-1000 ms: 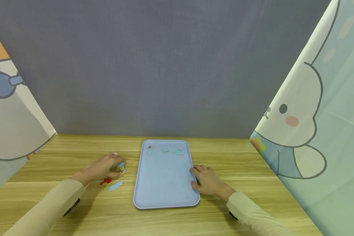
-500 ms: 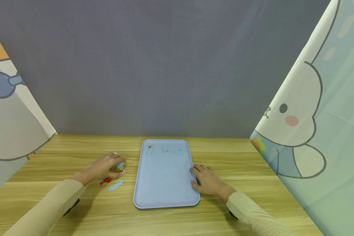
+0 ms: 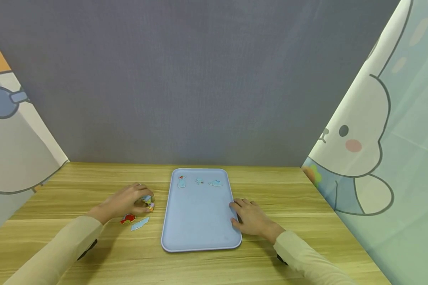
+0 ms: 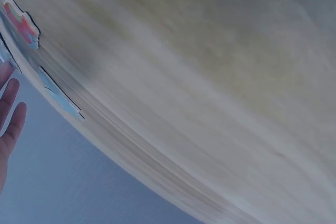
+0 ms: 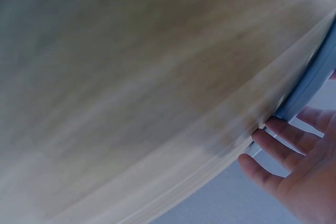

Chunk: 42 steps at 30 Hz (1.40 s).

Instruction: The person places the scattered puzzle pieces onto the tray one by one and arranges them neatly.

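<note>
My left hand is on the left of the table, its thumb and fingers pinching a colourful puzzle piece. Blue printing shows under the fingertips; I cannot tell if that is a second piece. Near the thumb lie a red-and-green puzzle piece and a light-blue strip-shaped piece, both also in the left wrist view. The right hand rests against the right rim of a pale blue tray, fingers extended along the edge. Three light-blue pieces lie along the tray's far end, one of them with a red spot.
The tray stands on a wood-grain table. A grey fabric panel rises behind the table, with printed cartoon cloths at both sides.
My left hand has shifted slightly to the right, and the colourful piece between its fingers has moved with it. The right hand and the tray have stayed in place.
</note>
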### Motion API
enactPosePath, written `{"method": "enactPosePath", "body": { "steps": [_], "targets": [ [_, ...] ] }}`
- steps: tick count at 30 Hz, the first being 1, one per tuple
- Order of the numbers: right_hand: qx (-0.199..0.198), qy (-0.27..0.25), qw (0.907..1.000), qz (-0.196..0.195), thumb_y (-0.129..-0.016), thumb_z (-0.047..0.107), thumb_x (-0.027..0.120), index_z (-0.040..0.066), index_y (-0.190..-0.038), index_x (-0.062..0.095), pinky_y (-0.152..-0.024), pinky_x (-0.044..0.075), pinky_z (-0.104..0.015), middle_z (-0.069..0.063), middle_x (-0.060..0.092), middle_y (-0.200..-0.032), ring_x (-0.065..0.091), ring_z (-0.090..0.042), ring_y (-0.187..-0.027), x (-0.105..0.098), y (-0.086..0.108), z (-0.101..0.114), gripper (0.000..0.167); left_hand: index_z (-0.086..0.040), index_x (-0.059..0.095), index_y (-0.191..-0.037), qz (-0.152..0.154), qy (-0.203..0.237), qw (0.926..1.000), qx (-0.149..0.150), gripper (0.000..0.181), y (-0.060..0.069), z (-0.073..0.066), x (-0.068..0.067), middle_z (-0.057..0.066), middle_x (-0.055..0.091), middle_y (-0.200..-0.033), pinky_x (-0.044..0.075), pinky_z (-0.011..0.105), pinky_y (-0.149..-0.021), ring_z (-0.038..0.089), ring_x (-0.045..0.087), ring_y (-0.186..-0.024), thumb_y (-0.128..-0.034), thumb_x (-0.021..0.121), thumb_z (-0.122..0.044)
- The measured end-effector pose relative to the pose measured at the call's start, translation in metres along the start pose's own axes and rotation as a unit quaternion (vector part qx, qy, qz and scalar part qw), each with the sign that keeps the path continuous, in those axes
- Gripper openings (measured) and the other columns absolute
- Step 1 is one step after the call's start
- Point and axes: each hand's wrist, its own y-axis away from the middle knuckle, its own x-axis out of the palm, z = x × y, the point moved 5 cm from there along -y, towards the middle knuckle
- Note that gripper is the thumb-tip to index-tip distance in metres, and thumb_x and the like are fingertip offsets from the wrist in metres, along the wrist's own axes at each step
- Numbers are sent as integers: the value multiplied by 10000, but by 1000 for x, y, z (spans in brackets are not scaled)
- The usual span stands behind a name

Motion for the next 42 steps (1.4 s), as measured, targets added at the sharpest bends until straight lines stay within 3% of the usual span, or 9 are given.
{"method": "enactPosePath", "body": {
  "steps": [15,21,30,42],
  "targets": [
    [-63,68,10000,-25,-874,379,514,80,-1264,506,-931,424,-500,-113,520,-1276,490,-279,-1167,0,0,0,492,-138,661,-1010,-57,-217,9997,102,369,-9,-13,-4,15,634,-1017,437,543,-909,289,583,-1005,-749,714,-394],
    [-87,78,9999,-71,-871,377,519,79,-1255,515,-920,432,-498,-112,527,-1266,498,-275,-1155,-1,0,0,487,-146,666,-963,-159,-204,9992,320,302,-14,-20,-2,2,635,-968,461,521,-876,269,595,-952,-749,727,-351],
    [-76,35,10000,-49,-869,369,523,74,-1256,513,-933,421,-505,-120,523,-1271,492,-287,-1165,-1,0,0,486,-172,669,-967,-55,-141,9993,353,282,-23,-30,0,-10,625,-986,475,480,-860,250,581,-963,-763,712,-362],
    [-92,20,9999,-97,-866,368,522,73,-1250,518,-921,429,-500,-116,527,-1264,499,-283,-1153,-2,0,1,484,-157,666,-981,-188,10,9987,481,314,-37,-41,2,-24,610,-1011,491,408,-843,189,563,-968,-775,694,-392]
  ]
}}
